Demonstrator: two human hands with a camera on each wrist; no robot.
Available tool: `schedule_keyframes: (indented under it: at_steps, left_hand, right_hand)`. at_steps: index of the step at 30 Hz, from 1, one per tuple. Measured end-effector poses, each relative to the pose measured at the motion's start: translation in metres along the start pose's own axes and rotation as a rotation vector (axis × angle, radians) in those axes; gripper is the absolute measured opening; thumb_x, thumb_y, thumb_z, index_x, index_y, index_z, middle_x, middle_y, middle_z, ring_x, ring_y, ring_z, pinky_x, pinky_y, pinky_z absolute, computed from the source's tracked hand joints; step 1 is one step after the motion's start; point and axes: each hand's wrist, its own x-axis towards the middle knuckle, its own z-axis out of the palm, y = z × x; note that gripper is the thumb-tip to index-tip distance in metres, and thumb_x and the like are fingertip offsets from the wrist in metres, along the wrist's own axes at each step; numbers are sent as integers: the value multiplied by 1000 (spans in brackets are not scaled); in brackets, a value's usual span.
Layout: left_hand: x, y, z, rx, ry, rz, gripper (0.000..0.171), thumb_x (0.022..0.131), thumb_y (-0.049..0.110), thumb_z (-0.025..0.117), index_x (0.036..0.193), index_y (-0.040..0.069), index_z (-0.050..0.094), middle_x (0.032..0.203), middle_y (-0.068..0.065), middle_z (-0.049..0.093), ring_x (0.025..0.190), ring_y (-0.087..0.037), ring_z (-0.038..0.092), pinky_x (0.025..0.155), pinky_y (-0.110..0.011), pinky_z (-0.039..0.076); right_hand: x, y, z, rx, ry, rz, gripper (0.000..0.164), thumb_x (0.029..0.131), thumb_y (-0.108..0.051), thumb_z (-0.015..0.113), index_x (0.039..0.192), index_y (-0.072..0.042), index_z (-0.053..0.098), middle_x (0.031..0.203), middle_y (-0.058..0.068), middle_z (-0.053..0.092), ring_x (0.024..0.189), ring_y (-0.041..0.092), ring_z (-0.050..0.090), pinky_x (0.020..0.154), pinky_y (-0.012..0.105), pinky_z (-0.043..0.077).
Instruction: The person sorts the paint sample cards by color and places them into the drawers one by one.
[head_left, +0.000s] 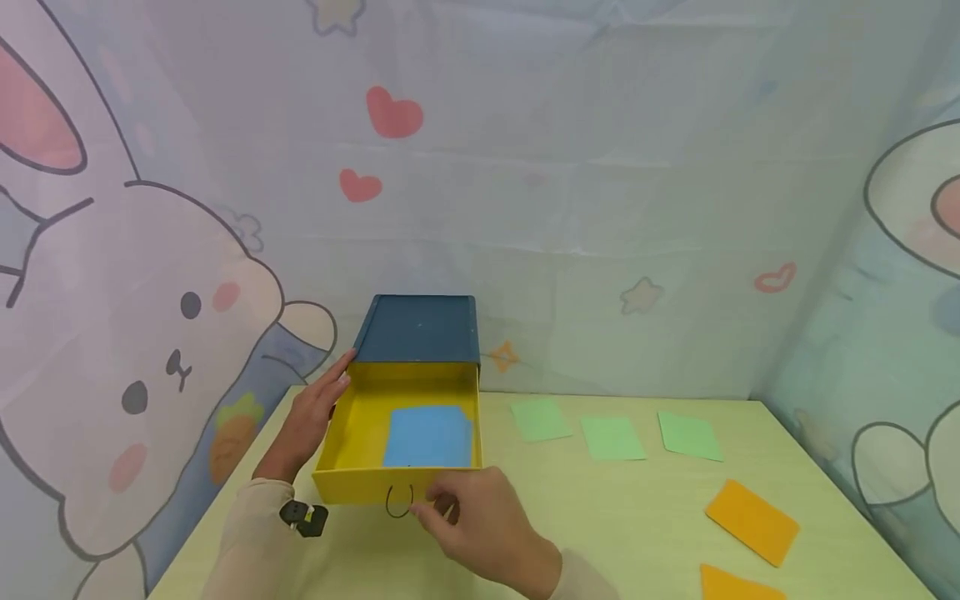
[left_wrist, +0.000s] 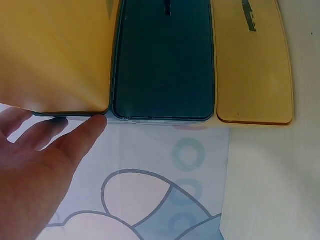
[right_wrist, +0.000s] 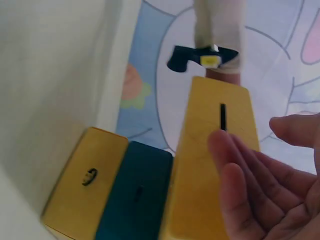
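A small cabinet with a dark blue top [head_left: 420,329] stands at the back of the table, its yellow upper drawer [head_left: 345,487] pulled far out. Light blue paper [head_left: 427,439] lies inside, toward the front right. My left hand [head_left: 303,423] rests against the cabinet's left side, fingers extended along the edge. Close to the drawer's dark loop handle [head_left: 398,517] is my right hand [head_left: 487,525]. In the right wrist view its thumb stands apart from the bent fingers, with nothing between them. Below the pulled drawer, the left wrist view shows a closed dark teal drawer [left_wrist: 165,65] and a yellow one [left_wrist: 252,75].
Three green paper squares, one of them the middle square [head_left: 612,437], lie in a row right of the cabinet. Nearer the right front are two orange sheets, one whole sheet [head_left: 753,522] and another [head_left: 738,585] cut by the frame. A printed curtain [head_left: 585,208] hangs behind the table.
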Motion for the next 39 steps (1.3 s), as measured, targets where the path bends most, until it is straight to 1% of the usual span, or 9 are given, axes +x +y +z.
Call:
schedule_keyframes:
  at_steps: [4, 8, 11, 14, 19, 24, 29, 33, 39]
  left_hand:
    - [-1, -2, 0, -2, 1, -6, 56, 110, 42, 26, 163, 24, 19, 169, -15, 15, 153, -48, 22, 117, -71, 28]
    - [0, -4, -1, 0, 7, -3, 55, 110, 41, 26, 163, 24, 19, 170, -13, 15, 153, -47, 22, 118, -70, 28]
    - [1, -4, 0, -6, 11, -2, 55, 110, 41, 26, 162, 26, 20, 170, -12, 15, 154, -46, 22, 119, -69, 27]
    - [2, -4, 0, -6, 11, 0, 55, 110, 42, 27, 162, 26, 20, 170, -13, 15, 154, -45, 22, 119, -69, 26]
    - [1, -4, 1, 14, 8, 3, 56, 110, 43, 26, 163, 25, 19, 169, -15, 16, 153, -47, 23, 120, -68, 26]
    - [1, -3, 1, 26, 14, -2, 56, 110, 43, 27, 163, 25, 19, 169, -15, 16, 154, -45, 22, 122, -66, 24]
    - [1, -2, 1, 34, 15, 0, 56, 110, 44, 26, 162, 25, 20, 169, -14, 16, 154, -45, 20, 123, -66, 22]
    - [0, -3, 0, -6, -1, 10, 57, 110, 47, 23, 163, 26, 18, 170, -12, 14, 154, -45, 21, 121, -68, 23]
    - [-3, -6, 1, -66, -23, 43, 62, 108, 54, 14, 163, 26, 18, 170, -11, 15, 151, -48, 25, 121, -68, 24]
  right_hand:
    - [-7, 5, 14, 102, -100, 120, 25, 93, -29, 71, 84, -7, 76, 75, 2, 77, 60, -10, 63, 56, 4, 49]
    - [-7, 8, 31, 346, -174, 309, 31, 95, -32, 69, 98, -2, 75, 78, 6, 78, 55, 2, 68, 53, 13, 54]
    - [-6, 9, 43, 475, -166, 413, 30, 95, -32, 69, 99, -2, 74, 76, 5, 77, 51, 16, 70, 49, 20, 55]
    - [-5, 8, 53, 549, -118, 469, 26, 95, -30, 68, 93, -5, 74, 75, 3, 75, 52, 21, 71, 47, 23, 55]
    - [-5, 4, 62, 645, -41, 518, 18, 96, -19, 67, 91, -3, 73, 77, 9, 75, 54, 29, 70, 46, 20, 53]
    - [-4, 3, 68, 696, 2, 559, 13, 97, -13, 64, 92, -3, 72, 81, 16, 76, 54, 28, 71, 43, 17, 50]
    - [-5, 1, 70, 715, 17, 580, 13, 98, -13, 63, 93, -3, 71, 81, 17, 76, 54, 29, 71, 44, 21, 53]
    - [-6, 0, 69, 731, 20, 574, 12, 98, -14, 63, 94, -4, 70, 81, 17, 76, 55, 30, 72, 45, 27, 56]
    - [-5, -2, 65, 743, 22, 554, 14, 98, -16, 63, 96, -4, 70, 81, 15, 77, 53, 16, 70, 46, 26, 57]
